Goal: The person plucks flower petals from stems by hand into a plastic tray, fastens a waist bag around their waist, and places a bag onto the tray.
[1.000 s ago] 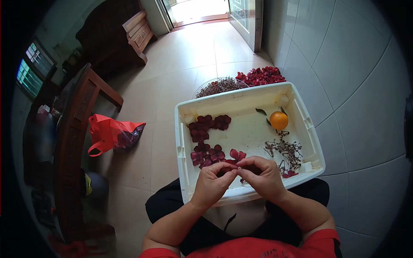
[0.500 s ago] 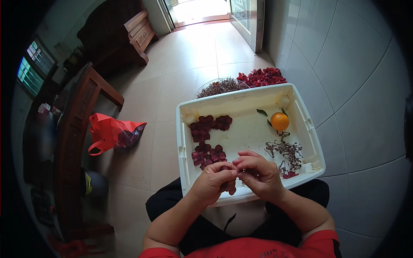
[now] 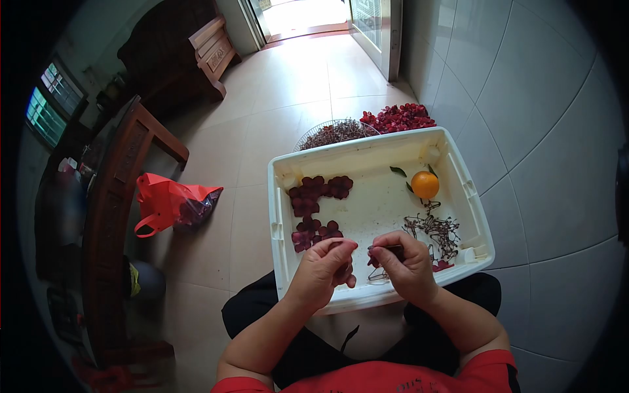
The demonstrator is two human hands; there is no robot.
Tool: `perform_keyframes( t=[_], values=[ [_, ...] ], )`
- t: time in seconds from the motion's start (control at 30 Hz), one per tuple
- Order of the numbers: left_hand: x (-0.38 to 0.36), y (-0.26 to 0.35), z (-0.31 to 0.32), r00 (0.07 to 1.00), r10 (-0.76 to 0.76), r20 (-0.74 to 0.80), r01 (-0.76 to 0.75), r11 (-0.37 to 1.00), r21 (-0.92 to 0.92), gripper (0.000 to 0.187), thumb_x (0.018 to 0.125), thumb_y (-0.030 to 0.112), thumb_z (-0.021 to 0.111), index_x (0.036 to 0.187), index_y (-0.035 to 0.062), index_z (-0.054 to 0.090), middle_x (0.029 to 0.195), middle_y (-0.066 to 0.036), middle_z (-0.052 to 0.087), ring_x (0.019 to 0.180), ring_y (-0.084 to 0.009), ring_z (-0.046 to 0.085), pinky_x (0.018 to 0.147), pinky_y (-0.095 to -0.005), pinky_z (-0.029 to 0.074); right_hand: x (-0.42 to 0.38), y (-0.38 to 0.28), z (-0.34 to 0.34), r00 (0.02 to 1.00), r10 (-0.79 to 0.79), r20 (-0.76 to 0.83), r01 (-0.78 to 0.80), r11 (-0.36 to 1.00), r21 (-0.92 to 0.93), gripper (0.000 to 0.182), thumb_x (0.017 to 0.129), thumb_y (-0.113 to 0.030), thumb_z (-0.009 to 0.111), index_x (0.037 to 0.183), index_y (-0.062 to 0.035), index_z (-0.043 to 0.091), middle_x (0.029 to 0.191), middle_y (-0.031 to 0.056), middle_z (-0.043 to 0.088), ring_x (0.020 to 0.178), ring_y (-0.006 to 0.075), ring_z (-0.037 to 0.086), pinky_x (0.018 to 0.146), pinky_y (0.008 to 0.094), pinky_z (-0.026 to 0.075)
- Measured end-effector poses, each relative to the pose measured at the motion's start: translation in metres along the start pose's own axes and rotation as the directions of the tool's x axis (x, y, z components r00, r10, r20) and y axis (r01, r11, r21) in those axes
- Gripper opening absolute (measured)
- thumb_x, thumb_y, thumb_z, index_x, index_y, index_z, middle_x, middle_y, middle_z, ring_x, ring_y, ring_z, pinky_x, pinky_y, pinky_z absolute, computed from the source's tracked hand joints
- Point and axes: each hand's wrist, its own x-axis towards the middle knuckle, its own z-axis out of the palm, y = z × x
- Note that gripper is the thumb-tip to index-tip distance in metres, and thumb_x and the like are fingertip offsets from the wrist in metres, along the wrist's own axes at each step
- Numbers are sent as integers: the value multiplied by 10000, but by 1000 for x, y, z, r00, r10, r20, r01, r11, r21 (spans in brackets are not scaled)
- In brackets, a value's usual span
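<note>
Both of my hands are over the near side of a white plastic tub [image 3: 381, 302]. My left hand [image 3: 324, 270] is closed in a pinch, and whatever lies between its thumb and finger is too small to make out. Just to its right, my right hand [image 3: 407, 265] grips a small dark red artificial flower piece [image 3: 373, 257], partly hidden by the fingers. Thin stems [image 3: 378, 275] show beneath that hand. Dark red cloth-like flowers [image 3: 305, 204] lie along the tub's left side. Bare brown stems [image 3: 445, 234] are heaped at the right, below an orange [image 3: 425, 185] with green leaves.
Behind the tub are a round basket of brown stems [image 3: 335, 133] and a pile of red flowers [image 3: 401, 118]. A red bag [image 3: 160, 200] stands on the floor at left, near a wooden table [image 3: 124, 157]. A tiled wall [image 3: 517, 98] runs along the right.
My hands were together at the fingertips and are now a little apart. The right hand has shifted right, showing a dark red flower piece in its fingers.
</note>
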Motion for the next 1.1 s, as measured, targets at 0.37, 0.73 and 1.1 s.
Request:
perform_keyframes(
  t=[0.37, 0.73, 1.1],
  values=[
    [1, -1, -13, 998, 44, -51, -40, 997, 66, 172, 862, 69, 620, 997, -36, 603, 724, -103, 608, 604, -152, 542, 599, -264, 484, 4, -17, -7, 967, 215, 135, -198, 971, -132, 22, 829, 22, 600, 851, 25, 604, 844, 87, 635, 611, 106, 588, 571, 180, 458],
    [-2, -6, -6, 985, 145, -94, -133, 983, 131, 152, 814, 18, 674, 941, 10, 592, 739, -95, 617, 633, -143, 573, 613, -251, 478, 2, -17, -2, 950, 235, 205, -255, 964, 76, 19, 819, 26, 617, 836, 18, 624, 1055, 108, 597, 613, 103, 590, 555, 178, 462],
    [0, -7, -21, 988, 51, 148, -59, 997, 48, 148, 808, -43, 643, 920, 26, 575, 842, -114, 615, 640, -171, 573, 588, -276, 486, 9, -19, -3, 900, 420, 116, -431, 821, 373, 12, 818, 19, 633, 828, 24, 633, 1012, 111, 612, 616, 114, 588, 562, 185, 490]
  ],
)
